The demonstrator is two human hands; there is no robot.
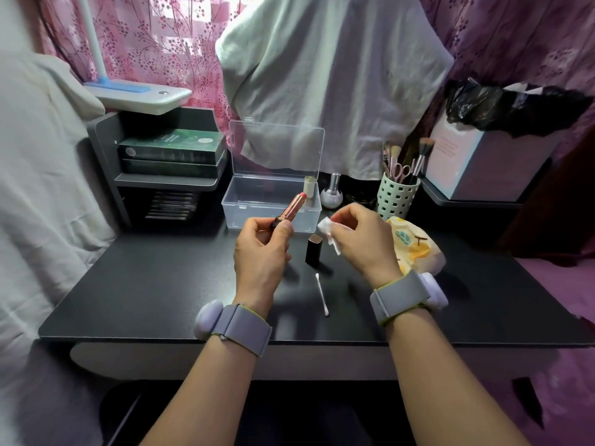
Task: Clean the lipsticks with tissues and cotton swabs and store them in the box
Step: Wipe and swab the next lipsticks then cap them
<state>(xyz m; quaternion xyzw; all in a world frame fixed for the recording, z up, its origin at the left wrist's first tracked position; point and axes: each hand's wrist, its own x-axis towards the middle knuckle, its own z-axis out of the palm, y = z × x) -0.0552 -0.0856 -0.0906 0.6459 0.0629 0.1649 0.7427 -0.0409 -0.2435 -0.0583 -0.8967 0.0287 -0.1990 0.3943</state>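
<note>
Lipstick (pixel 291 209), uncapped and tilted, is gripped at its base by the left hand (pixel 260 252), while the right hand (pixel 360 239) pinches a crumpled tissue (pixel 326 231) above the counter (pixel 145 284).

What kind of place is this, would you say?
Probably a bedroom or dorm corner used as a vanity desk: a small black desk against a pink floral curtain, a holder of makeup brushes, and a t-shirt hanging behind.

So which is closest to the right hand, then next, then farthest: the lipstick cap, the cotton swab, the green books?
From the right hand:
1. Lipstick cap, standing just to its left.
2. Cotton swab, lying on the table nearer the person.
3. Green books, far left on the shelf.
</note>
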